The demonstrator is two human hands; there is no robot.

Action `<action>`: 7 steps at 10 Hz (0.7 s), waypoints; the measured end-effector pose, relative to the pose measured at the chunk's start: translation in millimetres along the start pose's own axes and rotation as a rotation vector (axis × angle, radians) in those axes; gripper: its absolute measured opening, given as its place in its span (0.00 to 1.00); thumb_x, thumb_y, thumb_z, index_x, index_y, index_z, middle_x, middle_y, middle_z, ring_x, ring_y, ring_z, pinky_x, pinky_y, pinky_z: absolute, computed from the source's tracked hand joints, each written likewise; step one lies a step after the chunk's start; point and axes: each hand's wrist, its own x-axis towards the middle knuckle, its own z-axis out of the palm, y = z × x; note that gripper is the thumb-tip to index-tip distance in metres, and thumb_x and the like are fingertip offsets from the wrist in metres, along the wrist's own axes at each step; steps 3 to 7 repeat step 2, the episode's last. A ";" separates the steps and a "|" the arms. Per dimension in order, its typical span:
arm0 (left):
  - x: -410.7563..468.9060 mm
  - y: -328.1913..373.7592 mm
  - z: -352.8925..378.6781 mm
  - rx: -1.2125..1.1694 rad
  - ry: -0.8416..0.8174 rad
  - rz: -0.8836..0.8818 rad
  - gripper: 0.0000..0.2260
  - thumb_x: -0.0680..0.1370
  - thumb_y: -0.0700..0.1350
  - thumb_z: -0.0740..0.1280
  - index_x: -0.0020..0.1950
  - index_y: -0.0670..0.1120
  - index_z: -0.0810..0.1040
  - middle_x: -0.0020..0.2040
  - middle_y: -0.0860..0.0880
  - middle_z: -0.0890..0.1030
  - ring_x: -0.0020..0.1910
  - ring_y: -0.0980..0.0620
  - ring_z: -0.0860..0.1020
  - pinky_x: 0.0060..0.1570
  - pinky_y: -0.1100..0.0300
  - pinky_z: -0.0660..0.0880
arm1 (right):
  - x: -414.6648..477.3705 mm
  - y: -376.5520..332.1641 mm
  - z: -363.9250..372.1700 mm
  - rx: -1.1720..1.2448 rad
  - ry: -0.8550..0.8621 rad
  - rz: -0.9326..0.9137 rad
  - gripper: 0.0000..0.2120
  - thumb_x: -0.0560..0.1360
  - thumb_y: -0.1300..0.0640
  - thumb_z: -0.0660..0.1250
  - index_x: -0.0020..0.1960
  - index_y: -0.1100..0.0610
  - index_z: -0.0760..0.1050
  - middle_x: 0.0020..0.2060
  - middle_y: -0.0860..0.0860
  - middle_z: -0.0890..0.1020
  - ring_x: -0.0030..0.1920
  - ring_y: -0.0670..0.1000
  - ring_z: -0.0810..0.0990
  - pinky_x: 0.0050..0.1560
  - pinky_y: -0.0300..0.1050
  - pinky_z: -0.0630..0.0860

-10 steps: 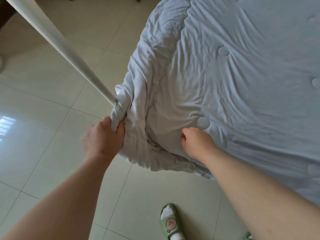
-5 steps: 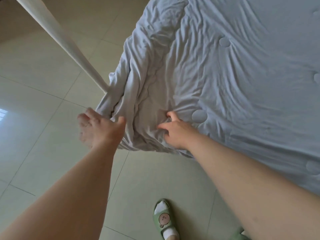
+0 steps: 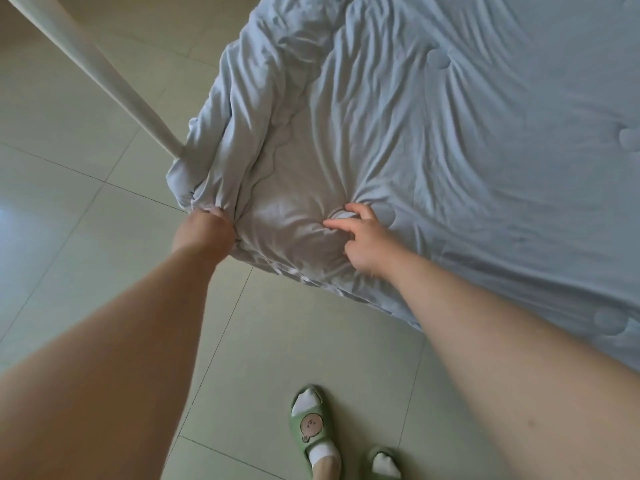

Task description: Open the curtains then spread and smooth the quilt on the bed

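Note:
A pale blue-grey quilt [image 3: 433, 140] with round tufted spots covers the bed and fills the upper right of the view. Its near left corner is bunched and creased. My left hand [image 3: 202, 232] grips that bunched corner at the bed's edge, fingers buried in the folds. My right hand [image 3: 360, 237] lies on top of the quilt a little to the right, fingers curled and pinching a small fold of fabric. Wrinkles fan out from both hands.
A white bed post [image 3: 104, 74] slants from the top left down to the quilt corner. Glossy beige floor tiles [image 3: 69, 220] spread to the left and below. My feet in green slippers [image 3: 311, 427] stand near the bed's edge.
My left hand has closed again on the quilt corner and drawn it outward toward the post. My right hand has shifted right and gathered a fold. The corner lies flatter.

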 end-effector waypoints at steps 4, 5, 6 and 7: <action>-56.7 10.5 10.2 -0.108 -0.040 -0.038 0.17 0.79 0.43 0.54 0.62 0.35 0.71 0.57 0.36 0.76 0.47 0.41 0.71 0.45 0.53 0.66 | -38.3 0.1 -26.0 -0.009 0.050 0.008 0.26 0.75 0.68 0.52 0.66 0.48 0.74 0.69 0.50 0.68 0.52 0.50 0.75 0.52 0.40 0.72; -56.7 10.5 10.2 -0.108 -0.040 -0.038 0.17 0.79 0.43 0.54 0.62 0.35 0.71 0.57 0.36 0.76 0.47 0.41 0.71 0.45 0.53 0.66 | -38.3 0.1 -26.0 -0.009 0.050 0.008 0.26 0.75 0.68 0.52 0.66 0.48 0.74 0.69 0.50 0.68 0.52 0.50 0.75 0.52 0.40 0.72; -56.7 10.5 10.2 -0.108 -0.040 -0.038 0.17 0.79 0.43 0.54 0.62 0.35 0.71 0.57 0.36 0.76 0.47 0.41 0.71 0.45 0.53 0.66 | -38.3 0.1 -26.0 -0.009 0.050 0.008 0.26 0.75 0.68 0.52 0.66 0.48 0.74 0.69 0.50 0.68 0.52 0.50 0.75 0.52 0.40 0.72; -56.7 10.5 10.2 -0.108 -0.040 -0.038 0.17 0.79 0.43 0.54 0.62 0.35 0.71 0.57 0.36 0.76 0.47 0.41 0.71 0.45 0.53 0.66 | -38.3 0.1 -26.0 -0.009 0.050 0.008 0.26 0.75 0.68 0.52 0.66 0.48 0.74 0.69 0.50 0.68 0.52 0.50 0.75 0.52 0.40 0.72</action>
